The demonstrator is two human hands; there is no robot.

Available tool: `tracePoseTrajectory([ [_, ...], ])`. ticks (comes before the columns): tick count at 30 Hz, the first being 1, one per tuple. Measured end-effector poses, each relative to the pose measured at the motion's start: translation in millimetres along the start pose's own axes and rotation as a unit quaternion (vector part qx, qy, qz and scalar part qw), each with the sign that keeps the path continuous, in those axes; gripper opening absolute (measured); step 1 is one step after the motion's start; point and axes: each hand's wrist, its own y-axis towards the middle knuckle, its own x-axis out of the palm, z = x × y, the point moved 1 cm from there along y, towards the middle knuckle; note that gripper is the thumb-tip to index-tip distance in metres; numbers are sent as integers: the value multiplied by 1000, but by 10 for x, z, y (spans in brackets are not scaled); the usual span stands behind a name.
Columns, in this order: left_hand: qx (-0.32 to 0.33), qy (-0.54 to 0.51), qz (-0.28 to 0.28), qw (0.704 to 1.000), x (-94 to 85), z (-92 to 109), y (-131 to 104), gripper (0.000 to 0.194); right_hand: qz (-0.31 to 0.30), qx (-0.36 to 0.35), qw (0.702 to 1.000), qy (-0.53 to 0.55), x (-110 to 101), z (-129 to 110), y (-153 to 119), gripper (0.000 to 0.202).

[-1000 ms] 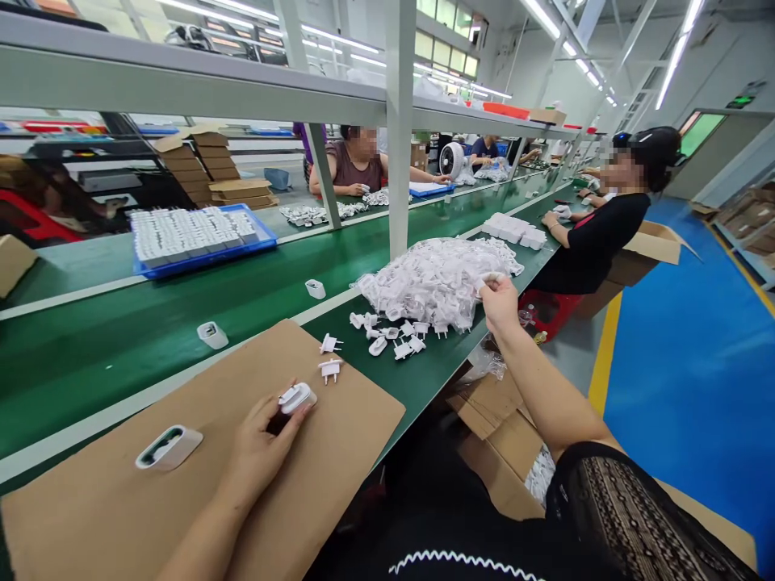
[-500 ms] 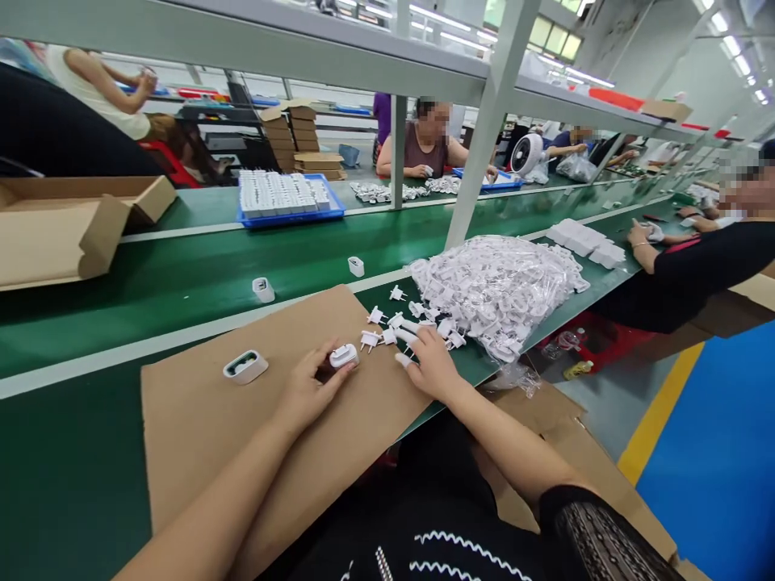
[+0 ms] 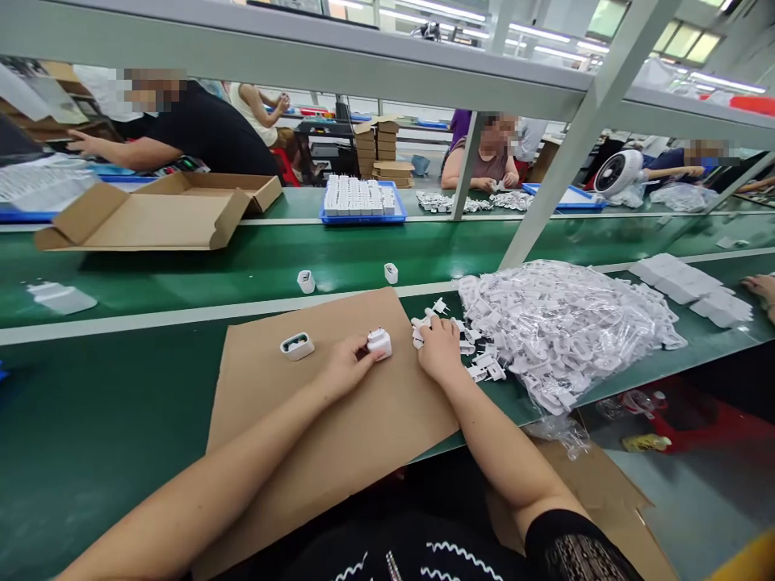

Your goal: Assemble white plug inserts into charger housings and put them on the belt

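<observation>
My left hand (image 3: 349,365) holds a white charger (image 3: 379,344) between thumb and fingers, its pins pointing up, just above the cardboard sheet (image 3: 327,420). My right hand (image 3: 441,349) is open, fingers bent down over loose white plug pieces (image 3: 484,367) at the sheet's right edge. Its fingertips are partly hidden, and nothing is visibly gripped. An open white charger housing (image 3: 297,346) lies on the sheet to the left of my left hand.
A clear bag of white parts (image 3: 569,323) lies to the right, with stacked white blocks (image 3: 684,282) beyond. Two housings stand on the green belt (image 3: 254,274). Past it are an open carton (image 3: 157,218), a blue tray (image 3: 363,218) of white units and co-workers. A slanted post (image 3: 545,186) rises ahead.
The view has turned left. My right hand has come down onto the plug pieces, and they lie bunched differently. The charger in my left hand has tipped so its side shows.
</observation>
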Motion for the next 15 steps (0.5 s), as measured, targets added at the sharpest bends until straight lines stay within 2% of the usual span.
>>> tracePoseTrajectory([
  [2,-8,-21,2,1000,12,44,88,40,39,1,998,49,-28,27,3,31],
  [4,13,-27,-17,999,47,94,124,40,69,-63,986,138,-42,17,13,38],
  [6,44,-20,-34,998,96,124,111,38,59,-153,959,233,-24,-14,25,43],
  [8,60,-18,-31,998,147,118,75,36,28,-194,936,291,16,-49,37,44],
  [10,42,-49,-11,998,189,84,43,42,9,-174,939,298,46,-80,50,40],
  [12,11,-90,-4,996,217,49,28,53,1,-143,954,262,36,-114,63,29],
  [15,-4,-98,-14,995,220,40,26,47,3,-110,980,165,-59,-185,75,13],
])
